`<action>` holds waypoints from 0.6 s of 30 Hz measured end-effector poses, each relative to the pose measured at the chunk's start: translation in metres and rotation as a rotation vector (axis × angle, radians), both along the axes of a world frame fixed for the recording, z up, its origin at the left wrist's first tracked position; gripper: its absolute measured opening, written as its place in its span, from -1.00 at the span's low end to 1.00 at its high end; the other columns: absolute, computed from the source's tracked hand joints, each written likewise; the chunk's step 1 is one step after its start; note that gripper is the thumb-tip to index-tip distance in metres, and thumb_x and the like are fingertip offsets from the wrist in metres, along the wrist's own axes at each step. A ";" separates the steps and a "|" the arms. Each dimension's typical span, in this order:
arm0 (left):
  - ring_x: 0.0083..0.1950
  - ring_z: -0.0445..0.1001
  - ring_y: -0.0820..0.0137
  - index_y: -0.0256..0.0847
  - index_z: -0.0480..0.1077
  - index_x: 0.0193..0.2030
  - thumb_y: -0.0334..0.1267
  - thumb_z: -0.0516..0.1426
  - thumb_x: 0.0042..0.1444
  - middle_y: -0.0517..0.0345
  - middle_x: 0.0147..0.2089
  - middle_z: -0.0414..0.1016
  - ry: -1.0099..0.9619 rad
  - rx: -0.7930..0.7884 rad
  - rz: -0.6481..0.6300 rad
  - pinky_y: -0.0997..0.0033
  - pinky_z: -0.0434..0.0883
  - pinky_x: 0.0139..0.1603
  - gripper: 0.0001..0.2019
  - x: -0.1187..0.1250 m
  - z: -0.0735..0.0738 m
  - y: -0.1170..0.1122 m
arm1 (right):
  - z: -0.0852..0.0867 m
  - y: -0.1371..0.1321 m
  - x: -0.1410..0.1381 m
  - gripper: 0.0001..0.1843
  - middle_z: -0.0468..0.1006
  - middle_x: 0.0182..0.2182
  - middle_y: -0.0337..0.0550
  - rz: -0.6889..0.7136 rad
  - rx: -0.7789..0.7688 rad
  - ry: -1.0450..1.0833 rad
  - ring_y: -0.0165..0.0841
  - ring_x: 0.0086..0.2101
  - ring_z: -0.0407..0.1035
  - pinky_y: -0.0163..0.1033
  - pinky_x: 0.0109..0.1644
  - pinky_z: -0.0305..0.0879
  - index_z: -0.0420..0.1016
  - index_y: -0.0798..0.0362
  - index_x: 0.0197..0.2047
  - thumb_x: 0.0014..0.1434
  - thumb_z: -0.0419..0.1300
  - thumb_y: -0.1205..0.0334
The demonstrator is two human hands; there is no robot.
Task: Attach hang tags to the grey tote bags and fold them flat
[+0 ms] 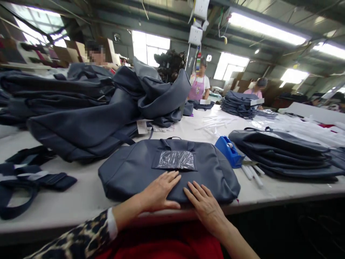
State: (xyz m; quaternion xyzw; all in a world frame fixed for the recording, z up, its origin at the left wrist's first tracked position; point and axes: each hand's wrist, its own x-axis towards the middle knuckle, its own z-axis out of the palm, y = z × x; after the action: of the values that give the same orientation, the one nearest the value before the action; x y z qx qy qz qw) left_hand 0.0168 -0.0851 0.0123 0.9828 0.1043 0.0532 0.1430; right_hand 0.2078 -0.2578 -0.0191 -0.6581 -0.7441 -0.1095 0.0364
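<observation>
A dark blue-grey bag [132, 163] lies flat in front of me at the near edge of the white table. On its upper face is a clear plastic pocket [176, 159], with a strap handle showing above it. My left hand [161, 190] rests on the bag just below the pocket, fingers stretched out and thumb apart. To its right, my right hand [204, 201] lies flat on the lower part of the same bag, its fingers spread. Neither hand grips anything.
A blue tape dispenser [229, 153] stands right of the bag, beside white rods [252, 173] and a stack of flat bags [283, 153]. A large heap of bags [88, 122] fills the left; webbing straps [29, 183] lie at the near left. Several people stand farther back.
</observation>
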 end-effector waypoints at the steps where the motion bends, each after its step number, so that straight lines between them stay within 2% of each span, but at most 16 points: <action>1: 0.48 0.03 0.11 -0.18 0.00 0.47 0.10 0.26 0.04 -0.10 0.50 -0.02 0.020 0.015 -0.001 0.05 0.05 0.46 -0.07 -0.005 -0.005 -0.005 | 0.001 -0.001 0.002 -0.40 0.20 0.36 -0.09 -0.005 0.006 -0.008 -0.14 0.31 0.13 0.01 0.29 0.17 0.12 -0.06 0.41 0.34 0.04 0.35; 4: 0.48 0.06 0.17 -0.06 0.00 0.47 -0.32 0.14 0.02 0.05 0.50 0.01 0.022 0.118 0.040 0.03 0.09 0.45 -0.17 -0.011 -0.029 -0.015 | 0.005 -0.002 0.000 -0.48 0.25 0.34 -0.11 -0.011 0.025 -0.021 -0.16 0.28 0.17 -0.01 0.26 0.23 0.15 -0.06 0.39 0.39 -0.01 0.26; 6: 0.47 0.08 0.17 -0.09 0.08 0.45 -0.44 0.05 -0.05 0.07 0.48 0.05 -0.001 0.190 0.083 0.04 0.12 0.44 -0.17 -0.007 -0.044 -0.018 | 0.003 0.000 -0.005 -0.52 0.29 0.32 -0.08 -0.029 0.059 -0.052 -0.16 0.26 0.20 0.01 0.24 0.25 0.18 -0.03 0.37 0.42 -0.06 0.23; 9: 0.45 0.13 0.12 -0.16 0.20 0.40 -0.48 0.01 -0.08 0.01 0.45 0.11 -0.004 0.246 0.122 0.04 0.17 0.42 -0.21 0.000 -0.055 -0.022 | -0.006 0.005 -0.013 -0.53 0.34 0.27 0.03 -0.055 0.149 -0.135 -0.09 0.23 0.24 0.05 0.19 0.30 0.19 0.05 0.35 0.43 -0.09 0.23; 12: 0.43 0.16 0.10 -0.15 0.24 0.37 -0.49 0.01 -0.07 0.01 0.44 0.14 -0.046 0.265 0.140 0.01 0.19 0.41 -0.24 0.002 -0.062 -0.024 | -0.019 0.010 -0.018 -0.53 0.39 0.22 0.12 -0.061 0.248 -0.193 -0.04 0.18 0.30 0.06 0.14 0.35 0.20 0.11 0.34 0.42 -0.07 0.21; 18: 0.38 0.26 0.07 -0.08 0.31 0.33 -0.38 0.08 -0.02 0.02 0.38 0.25 -0.194 0.295 0.162 0.00 0.25 0.37 -0.32 0.005 -0.080 -0.017 | -0.032 0.018 -0.012 -0.53 0.42 0.19 0.13 -0.033 0.299 -0.177 -0.04 0.15 0.33 0.05 0.07 0.39 0.21 0.15 0.31 0.39 -0.02 0.22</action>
State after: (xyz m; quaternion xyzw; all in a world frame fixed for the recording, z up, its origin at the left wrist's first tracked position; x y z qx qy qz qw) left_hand 0.0218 -0.1018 -0.0674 0.9717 0.1598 0.1739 0.0019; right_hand 0.1957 -0.2394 -0.0506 -0.6452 -0.7089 -0.2770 0.0666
